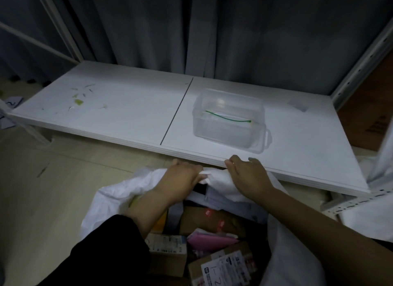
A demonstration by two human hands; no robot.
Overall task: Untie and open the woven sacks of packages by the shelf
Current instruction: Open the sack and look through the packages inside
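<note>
A white woven sack [119, 190] stands open on the floor in front of the low shelf. Its mouth shows several cardboard boxes [204, 219], labelled parcels and a pink mailer [210, 241] inside. My left hand [182, 177] grips the far rim of the sack on the left side. My right hand [246, 175] grips the same rim a little to the right, just under the shelf's front edge. The rim fabric [214, 177] is bunched between both hands.
The white shelf board [119, 109] runs across the view, with a clear plastic box [229, 119] holding a green cable tie [229, 117]. Grey curtain hangs behind. Metal shelf uprights [361, 58] stand at right, another white sack [370, 217] beside them.
</note>
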